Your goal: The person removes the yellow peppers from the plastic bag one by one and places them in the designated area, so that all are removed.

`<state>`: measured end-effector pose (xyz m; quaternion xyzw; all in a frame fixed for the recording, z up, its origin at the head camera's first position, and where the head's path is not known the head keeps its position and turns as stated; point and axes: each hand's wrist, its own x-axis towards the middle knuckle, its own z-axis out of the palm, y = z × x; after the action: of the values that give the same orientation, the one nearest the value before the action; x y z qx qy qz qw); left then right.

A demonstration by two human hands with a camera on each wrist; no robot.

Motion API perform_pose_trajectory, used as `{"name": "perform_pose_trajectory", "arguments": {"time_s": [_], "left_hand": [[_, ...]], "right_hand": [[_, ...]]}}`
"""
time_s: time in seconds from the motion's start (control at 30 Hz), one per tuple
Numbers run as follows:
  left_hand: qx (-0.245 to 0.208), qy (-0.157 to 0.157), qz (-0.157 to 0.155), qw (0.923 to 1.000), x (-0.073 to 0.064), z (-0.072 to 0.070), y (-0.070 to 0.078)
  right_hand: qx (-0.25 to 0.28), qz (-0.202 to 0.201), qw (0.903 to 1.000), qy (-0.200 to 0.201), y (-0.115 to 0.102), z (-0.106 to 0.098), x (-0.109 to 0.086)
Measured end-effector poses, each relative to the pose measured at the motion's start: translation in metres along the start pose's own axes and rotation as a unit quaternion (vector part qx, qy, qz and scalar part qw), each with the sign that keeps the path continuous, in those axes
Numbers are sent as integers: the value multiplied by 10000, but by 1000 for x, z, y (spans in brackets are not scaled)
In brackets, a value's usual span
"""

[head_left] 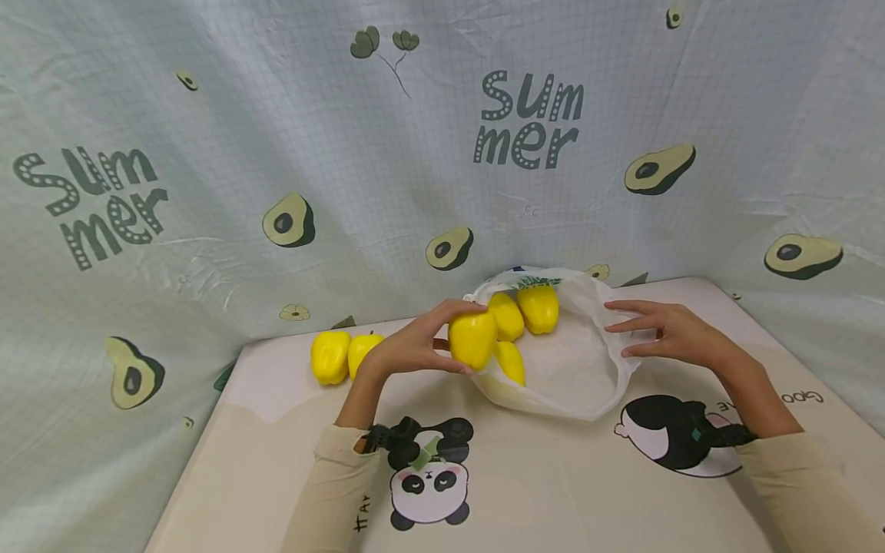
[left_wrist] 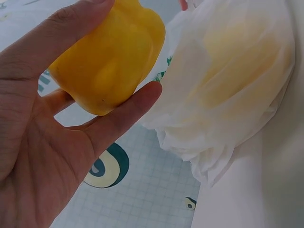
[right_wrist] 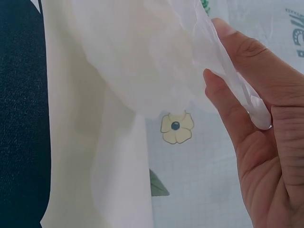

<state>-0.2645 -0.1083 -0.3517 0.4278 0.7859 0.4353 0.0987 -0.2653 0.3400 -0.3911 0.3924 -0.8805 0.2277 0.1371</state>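
In the head view, the left hand (head_left: 409,344) grips a yellow pepper (head_left: 473,340) at the left rim of the bag (head_left: 570,361). Three more peppers (head_left: 538,309) lie inside the bag; two others (head_left: 330,358) sit left of it. The right hand (head_left: 667,332) holds its right rim.

The left wrist view shows the gripped pepper beside the bag.

In the right wrist view, the bag's edge runs between thumb and finger.

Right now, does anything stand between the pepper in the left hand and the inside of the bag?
Nothing visible covers the open bag, but its left rim is right beside the held pepper, and three peppers inside crowd that side; the right side looks freer.
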Motion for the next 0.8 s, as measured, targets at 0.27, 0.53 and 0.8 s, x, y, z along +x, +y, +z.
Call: {"name": "perform_pose_trajectory", "arguments": {"time_s": [0.27, 0.53, 0.8], "left_hand": [[61, 144, -289, 9995, -5, -5, 1], [49, 214, -426, 9988, -12, -10, 0], [8, 327, -620, 9975, -22, -16, -3]], "right_hand": [[99, 75, 9999, -22, 1, -1, 4], [126, 57, 9999, 14, 2, -1, 6], [106, 176, 9998, 23, 4, -2, 5]]}}
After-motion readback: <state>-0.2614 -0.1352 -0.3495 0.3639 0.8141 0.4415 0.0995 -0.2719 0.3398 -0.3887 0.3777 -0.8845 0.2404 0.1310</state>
